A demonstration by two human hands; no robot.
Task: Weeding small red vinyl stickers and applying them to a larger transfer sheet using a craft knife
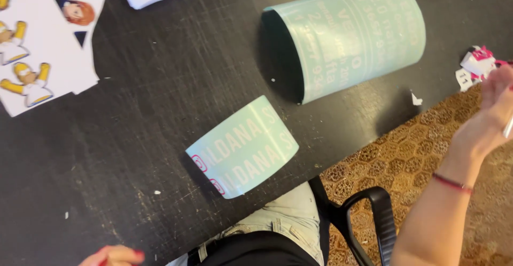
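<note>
Lifting off to the side at the picture's edge, the right hand grips a thin white stick-like thing; how its fingers are set is blurred and I cannot tell. The left hand barely shows at the bottom edge, fingers cut off, state unclear. On the black table a small curled mint vinyl strip lies near the edge, well apart from both hands, with a large mint vinyl roll behind it and a cartoon sticker sheet far left.
</note>
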